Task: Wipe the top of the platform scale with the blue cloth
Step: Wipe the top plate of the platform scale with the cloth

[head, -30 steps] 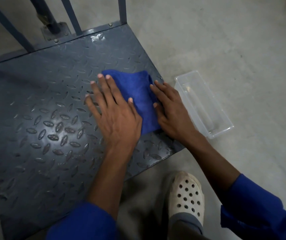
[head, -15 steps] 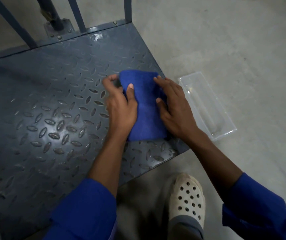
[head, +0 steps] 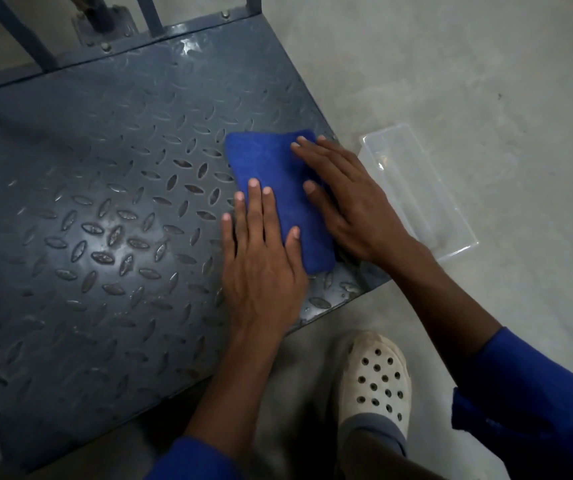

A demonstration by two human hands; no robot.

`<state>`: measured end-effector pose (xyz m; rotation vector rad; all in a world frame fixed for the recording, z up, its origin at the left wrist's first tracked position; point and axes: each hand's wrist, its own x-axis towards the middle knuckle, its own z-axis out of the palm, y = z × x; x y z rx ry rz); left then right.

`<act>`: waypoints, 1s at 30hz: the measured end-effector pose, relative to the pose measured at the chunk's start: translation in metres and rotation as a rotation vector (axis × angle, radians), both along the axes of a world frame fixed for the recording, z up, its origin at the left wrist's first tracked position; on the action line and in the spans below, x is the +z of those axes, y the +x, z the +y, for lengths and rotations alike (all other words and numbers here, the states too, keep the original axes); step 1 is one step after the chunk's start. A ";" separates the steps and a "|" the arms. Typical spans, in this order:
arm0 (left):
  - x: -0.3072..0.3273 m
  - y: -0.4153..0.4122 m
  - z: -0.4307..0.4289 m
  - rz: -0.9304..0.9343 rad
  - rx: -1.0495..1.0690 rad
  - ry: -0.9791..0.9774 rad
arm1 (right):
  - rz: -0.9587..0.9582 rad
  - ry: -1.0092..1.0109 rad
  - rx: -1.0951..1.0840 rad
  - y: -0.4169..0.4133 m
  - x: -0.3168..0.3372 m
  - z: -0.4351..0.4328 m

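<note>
— What sort of place are we looking at?
— It's looking like a workshop or warehouse: a steel platform scale [head: 105, 209] with tread plate is sitting on a bare concrete floor [head: 451, 64], blue railing posts [head: 18, 32] rising at its far edge.

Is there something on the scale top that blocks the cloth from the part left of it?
Nothing visible does. The cloth lies near the right edge of the scale top; the plate to its left is bare.
</note>
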<state>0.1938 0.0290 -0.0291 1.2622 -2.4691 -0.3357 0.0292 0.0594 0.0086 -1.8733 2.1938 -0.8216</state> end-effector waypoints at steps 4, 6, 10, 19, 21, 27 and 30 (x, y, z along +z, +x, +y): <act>-0.006 0.004 -0.003 -0.046 -0.030 -0.005 | 0.110 0.093 0.089 -0.003 -0.008 -0.003; 0.000 0.008 -0.006 0.021 -0.054 -0.024 | 0.168 0.024 0.106 -0.008 0.001 -0.010; -0.001 0.011 0.004 0.250 -0.132 0.023 | 0.312 -0.040 0.177 -0.019 -0.002 -0.023; -0.024 0.007 0.013 0.236 -0.142 -0.005 | 0.209 -0.088 0.120 -0.012 -0.029 -0.016; -0.027 0.006 0.013 0.248 -0.140 -0.010 | 0.184 -0.116 0.108 -0.009 -0.032 -0.011; -0.037 -0.007 0.022 0.280 -0.098 -0.061 | 0.143 -0.214 0.099 -0.009 -0.031 -0.006; -0.024 -0.017 0.044 0.310 -0.128 0.014 | 0.147 -0.216 0.098 -0.023 -0.022 0.013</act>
